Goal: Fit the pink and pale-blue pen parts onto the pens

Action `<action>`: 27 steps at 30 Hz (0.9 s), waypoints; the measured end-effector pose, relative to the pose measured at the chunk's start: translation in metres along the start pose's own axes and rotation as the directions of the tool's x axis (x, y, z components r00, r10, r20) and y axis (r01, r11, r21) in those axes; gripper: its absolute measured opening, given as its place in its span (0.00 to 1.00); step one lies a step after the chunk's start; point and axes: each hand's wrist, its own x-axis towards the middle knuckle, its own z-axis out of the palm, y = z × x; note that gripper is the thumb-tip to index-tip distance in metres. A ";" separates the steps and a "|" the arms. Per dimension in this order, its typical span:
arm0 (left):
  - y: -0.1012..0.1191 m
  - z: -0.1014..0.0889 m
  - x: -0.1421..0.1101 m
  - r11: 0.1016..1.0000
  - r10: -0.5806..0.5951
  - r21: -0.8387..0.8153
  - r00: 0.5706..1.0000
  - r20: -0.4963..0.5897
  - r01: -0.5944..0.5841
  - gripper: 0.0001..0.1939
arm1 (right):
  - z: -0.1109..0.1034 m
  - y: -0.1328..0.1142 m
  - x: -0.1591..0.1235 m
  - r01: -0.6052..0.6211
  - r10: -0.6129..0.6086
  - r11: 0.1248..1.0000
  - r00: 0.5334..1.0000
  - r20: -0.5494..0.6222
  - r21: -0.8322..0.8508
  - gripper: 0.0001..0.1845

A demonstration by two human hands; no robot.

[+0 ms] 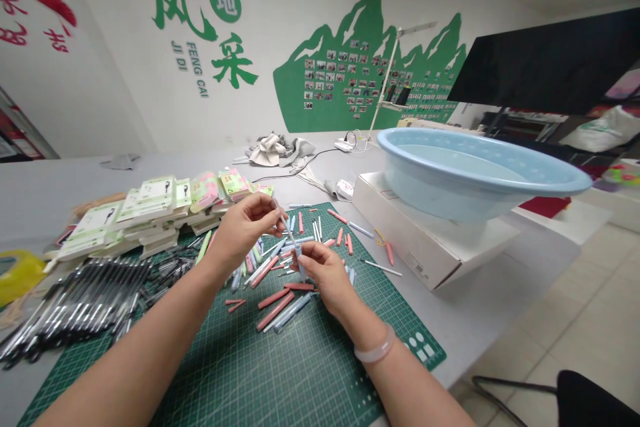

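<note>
the left hand (pixel 257 215) pinches a thin pen refill (pixel 289 229), angled down toward the right hand (pixel 323 268), which holds a pale blue pen barrel (pixel 301 263); the refill's lower end seems to meet the barrel, though it is too small to be sure. below the grip, red and blue pen pieces (pixel 276 311) lie on a green cutting mat (pixel 215 360). left of it are a row of black pens (pixel 83 300) and stacked boxes (pixel 150 200); right of it, a light blue basin (pixel 450 180) sits on a white box (pixel 400 233).
</note>
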 end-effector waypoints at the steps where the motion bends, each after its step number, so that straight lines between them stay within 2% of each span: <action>1: 0.001 0.002 0.001 1.000 0.016 -0.005 1.000 -0.003 -0.016 0.09 | 0.000 0.000 0.000 0.005 -0.004 1.000 1.000 0.004 -0.009 0.10; 8: 0.000 0.005 0.001 0.999 0.031 0.037 0.998 0.063 -0.033 0.08 | 0.000 0.000 0.001 0.011 -0.011 1.000 1.000 0.006 -0.005 0.09; 12: -0.005 0.008 -0.003 0.980 0.022 0.196 0.994 0.103 -0.042 0.06 | 0.001 0.000 0.000 0.004 -0.004 0.999 1.000 0.002 0.035 0.09; 16: -0.010 0.012 -0.008 0.939 0.041 0.336 0.995 0.093 -0.071 0.05 | 0.001 0.000 -0.001 -0.026 0.025 0.995 1.000 0.014 0.092 0.09; 20: -0.011 0.010 -0.006 0.964 -0.007 0.266 0.993 0.122 -0.026 0.06 | 0.003 -0.004 -0.002 -0.050 0.047 0.990 0.999 0.026 0.132 0.09; 27: -0.011 0.010 -0.002 0.992 -0.027 0.124 0.981 0.191 0.003 0.05 | 0.005 -0.009 -0.004 -0.074 0.070 0.988 0.997 0.035 0.139 0.10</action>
